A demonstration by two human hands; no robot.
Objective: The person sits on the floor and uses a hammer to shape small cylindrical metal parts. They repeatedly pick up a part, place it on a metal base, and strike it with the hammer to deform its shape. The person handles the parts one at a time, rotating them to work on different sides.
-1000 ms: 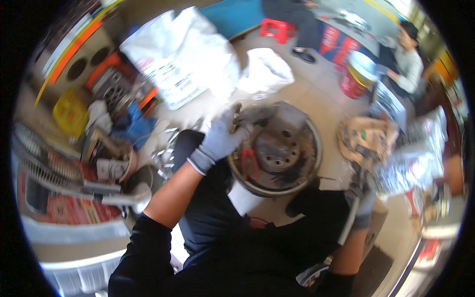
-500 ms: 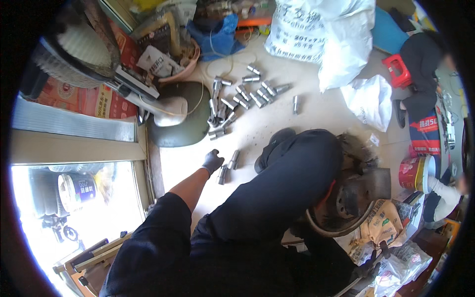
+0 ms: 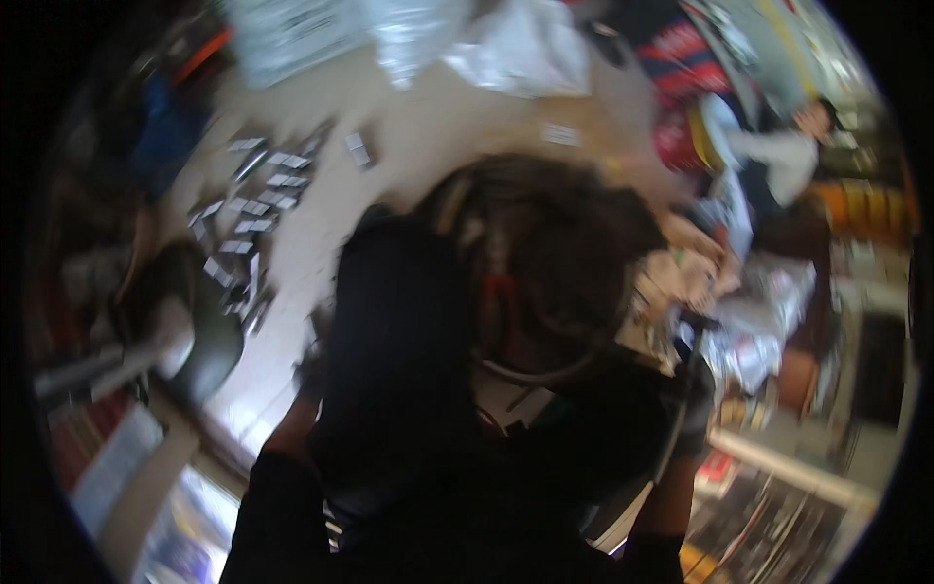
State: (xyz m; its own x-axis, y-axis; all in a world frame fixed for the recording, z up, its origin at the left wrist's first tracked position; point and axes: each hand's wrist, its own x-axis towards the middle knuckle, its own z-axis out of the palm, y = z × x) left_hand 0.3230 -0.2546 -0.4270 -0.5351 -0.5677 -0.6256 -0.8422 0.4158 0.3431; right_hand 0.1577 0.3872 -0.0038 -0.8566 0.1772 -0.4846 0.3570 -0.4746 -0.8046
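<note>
The picture is smeared by motion. My left hand, in a dark glove, is low beside my dark-trousered leg, near the floor; its fingers are blurred and partly hidden. At the right, my gloved right hand is closed around a long, thin metal tool whose kind I cannot make out. Between my legs and ahead stands a dark, grimy round vessel or machine with a curved metal rim. Several shiny cylindrical metal pieces are scattered on the floor at the left.
White sacks stand at the far side. A dark round seat-like object is at the left. Plastic bags and a brown paper sack crowd the right, near another person and a red-yellow bucket.
The view has swung to the right, so the metal pieces and sacks appear farther left. My left hand has drawn closer to my leg. My right hand with the long tool shows more fully.
</note>
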